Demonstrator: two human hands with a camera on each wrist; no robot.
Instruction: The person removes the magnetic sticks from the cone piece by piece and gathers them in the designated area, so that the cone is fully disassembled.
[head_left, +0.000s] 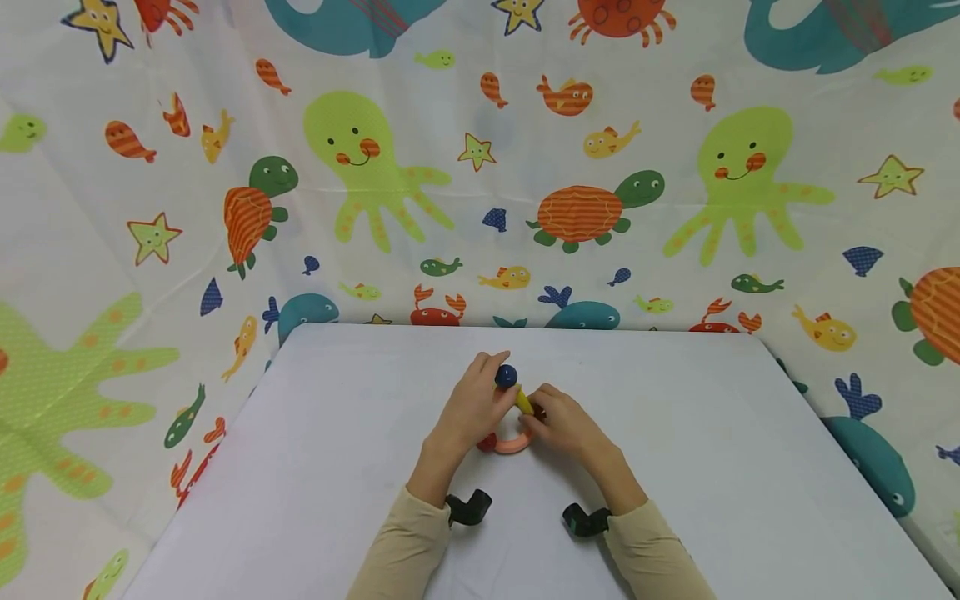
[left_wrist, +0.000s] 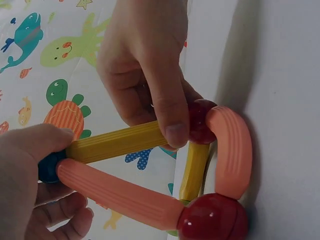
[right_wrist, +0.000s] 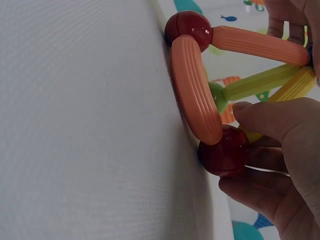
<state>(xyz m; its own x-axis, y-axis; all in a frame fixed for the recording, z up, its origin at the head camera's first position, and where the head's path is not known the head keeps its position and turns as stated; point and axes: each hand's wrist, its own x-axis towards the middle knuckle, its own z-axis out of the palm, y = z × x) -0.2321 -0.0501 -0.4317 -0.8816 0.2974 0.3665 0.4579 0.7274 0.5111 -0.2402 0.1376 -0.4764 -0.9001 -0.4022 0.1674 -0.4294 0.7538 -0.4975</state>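
A magnetic stick-and-ball frame stands on the white table. My left hand (head_left: 474,406) grips the blue ball (head_left: 506,376) at its top between thumb and fingers. My right hand (head_left: 566,423) holds the joint where a yellow rod (left_wrist: 117,141) meets a red ball (right_wrist: 223,151), its thumb over the rod's end. From that ball a curved orange rod (head_left: 513,444) runs along the table to another red ball (left_wrist: 213,217). A straight orange rod (left_wrist: 120,195) and a green rod (right_wrist: 260,84) also reach the blue ball. Low at the back sits a green ball (right_wrist: 217,97).
The white table (head_left: 337,433) surrounds the frame. Behind and beside it hangs a curtain (head_left: 450,192) printed with sea animals. Black wrist mounts (head_left: 468,507) stick inward from both wrists, close above the table.
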